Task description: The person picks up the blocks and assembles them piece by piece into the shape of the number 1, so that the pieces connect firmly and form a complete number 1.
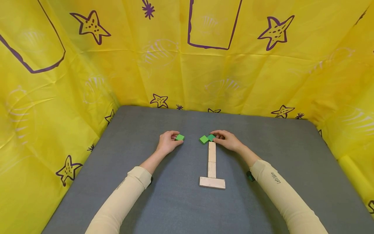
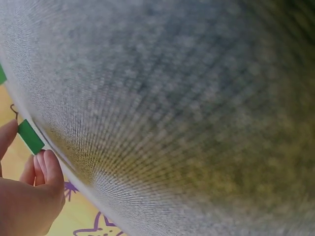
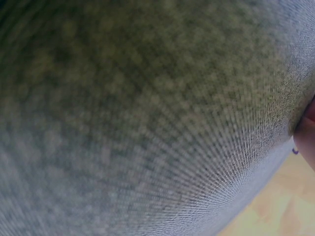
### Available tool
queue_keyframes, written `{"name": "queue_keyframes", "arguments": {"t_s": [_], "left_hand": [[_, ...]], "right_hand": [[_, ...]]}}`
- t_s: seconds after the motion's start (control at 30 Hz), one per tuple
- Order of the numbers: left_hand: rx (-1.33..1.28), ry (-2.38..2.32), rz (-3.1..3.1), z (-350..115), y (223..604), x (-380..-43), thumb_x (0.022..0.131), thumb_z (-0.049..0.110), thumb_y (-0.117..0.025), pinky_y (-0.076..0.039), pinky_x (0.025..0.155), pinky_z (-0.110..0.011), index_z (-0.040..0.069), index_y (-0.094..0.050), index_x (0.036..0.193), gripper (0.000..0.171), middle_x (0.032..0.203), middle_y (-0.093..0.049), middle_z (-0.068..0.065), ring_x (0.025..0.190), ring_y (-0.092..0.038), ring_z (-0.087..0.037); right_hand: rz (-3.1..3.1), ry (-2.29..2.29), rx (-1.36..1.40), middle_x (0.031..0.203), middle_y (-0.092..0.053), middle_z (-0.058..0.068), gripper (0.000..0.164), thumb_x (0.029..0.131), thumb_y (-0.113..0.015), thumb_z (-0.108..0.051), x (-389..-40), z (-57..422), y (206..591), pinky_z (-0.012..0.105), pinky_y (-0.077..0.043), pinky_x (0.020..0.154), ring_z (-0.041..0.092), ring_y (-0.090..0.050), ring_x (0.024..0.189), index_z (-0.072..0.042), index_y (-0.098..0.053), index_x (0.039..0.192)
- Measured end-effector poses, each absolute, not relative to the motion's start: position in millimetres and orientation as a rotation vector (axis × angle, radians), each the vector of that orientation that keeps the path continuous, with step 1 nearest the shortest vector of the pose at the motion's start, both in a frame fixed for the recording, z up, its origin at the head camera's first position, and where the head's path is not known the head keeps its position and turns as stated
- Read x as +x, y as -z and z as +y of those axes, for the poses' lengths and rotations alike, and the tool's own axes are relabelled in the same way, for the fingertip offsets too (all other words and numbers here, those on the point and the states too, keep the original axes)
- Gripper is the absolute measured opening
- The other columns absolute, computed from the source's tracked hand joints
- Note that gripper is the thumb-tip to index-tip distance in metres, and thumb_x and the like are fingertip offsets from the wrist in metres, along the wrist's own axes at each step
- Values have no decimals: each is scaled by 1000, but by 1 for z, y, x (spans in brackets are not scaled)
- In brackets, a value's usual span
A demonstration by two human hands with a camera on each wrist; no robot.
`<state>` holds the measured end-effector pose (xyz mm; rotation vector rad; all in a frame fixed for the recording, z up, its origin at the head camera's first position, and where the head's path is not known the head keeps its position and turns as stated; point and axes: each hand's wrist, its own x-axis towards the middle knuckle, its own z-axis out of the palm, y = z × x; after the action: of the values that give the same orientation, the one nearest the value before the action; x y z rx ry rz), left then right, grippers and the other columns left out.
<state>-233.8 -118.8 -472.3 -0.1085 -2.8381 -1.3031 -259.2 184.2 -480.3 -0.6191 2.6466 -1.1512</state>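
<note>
In the head view, my left hand (image 1: 168, 142) pinches a light green block (image 1: 180, 137) between thumb and fingers. The left wrist view also shows this green block (image 2: 31, 137) held at the fingertips of the left hand (image 2: 34, 196). My right hand (image 1: 228, 140) pinches a darker green block (image 1: 211, 137) at the top of a column of pale wooden blocks (image 1: 212, 152). Another light green block (image 1: 204, 139) lies just left of the darker one, their corners close together. Only a sliver of the right hand (image 3: 306, 137) appears in the right wrist view.
A wide pale wooden block (image 1: 212, 183) lies crosswise at the near end of the column, on the grey table (image 1: 175, 201). Yellow cloth (image 1: 181, 71) with purple starfish drawings hangs around the table's back and sides.
</note>
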Motion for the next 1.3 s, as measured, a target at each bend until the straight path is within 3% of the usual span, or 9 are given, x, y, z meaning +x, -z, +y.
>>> {"name": "queue_keyframes", "arguments": {"t_s": [0.83,1.3], "left_hand": [[-228,1332,-2844,-101,469,-229,81,18,-81,-53,82,-35,2,-68,117,41,105,-65,-10,92,-62,-22],[-310,1340,-2836,-87,469,-229,80,15,-81,-53,81,-36,2,-70,114,38,102,-65,-11,90,-62,-23]], "right_hand": [[2664,1147,-643,96,-58,4,35,96,-63,-20,-259,184,480,34,-41,73,20,-50,83,-8,-61,129],[2656,1162,-615,95,-57,3,34,96,-64,-20,-261,184,483,35,-41,75,20,-51,83,-11,-63,128]]}}
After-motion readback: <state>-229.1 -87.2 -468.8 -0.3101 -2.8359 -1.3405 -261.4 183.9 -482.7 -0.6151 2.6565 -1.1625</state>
